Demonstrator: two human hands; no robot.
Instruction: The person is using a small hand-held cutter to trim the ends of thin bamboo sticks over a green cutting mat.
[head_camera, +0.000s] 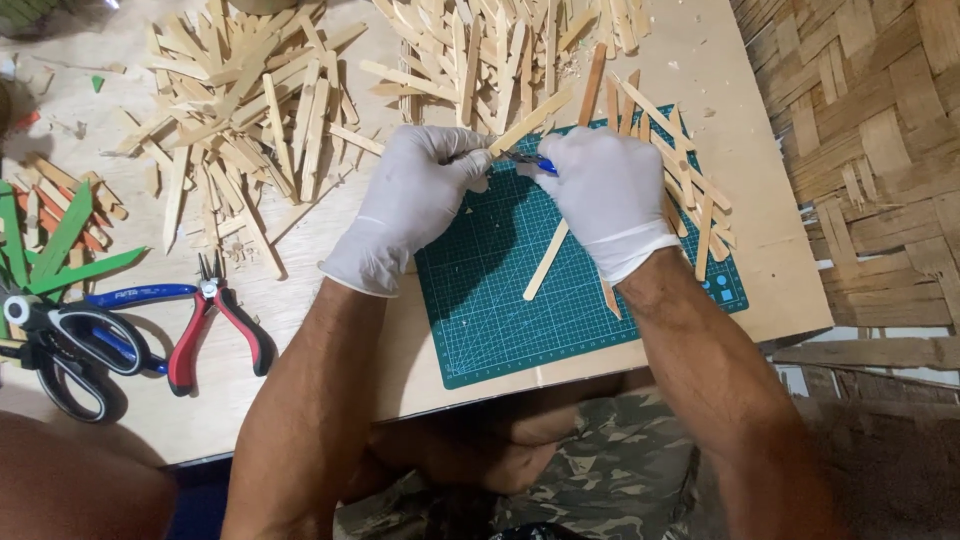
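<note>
**Two gloved hands meet over a stick on the cutting mat**

The left hand (420, 195) in a white glove comes in from the lower left, its fingers curled shut around one end of a flat pale wooden stick (532, 118) that points up and right, held just above the green gridded cutting mat (500, 320). The right hand (608, 190), also gloved, has its fingers folded tight about a small blue-handled blade tool (530, 161), whose tip meets the stick between the two hands. The stick is plain, thin and straight. More such sticks lie loose on the mat, and red-handled pliers (215, 330) lie well apart to the left.
</note>
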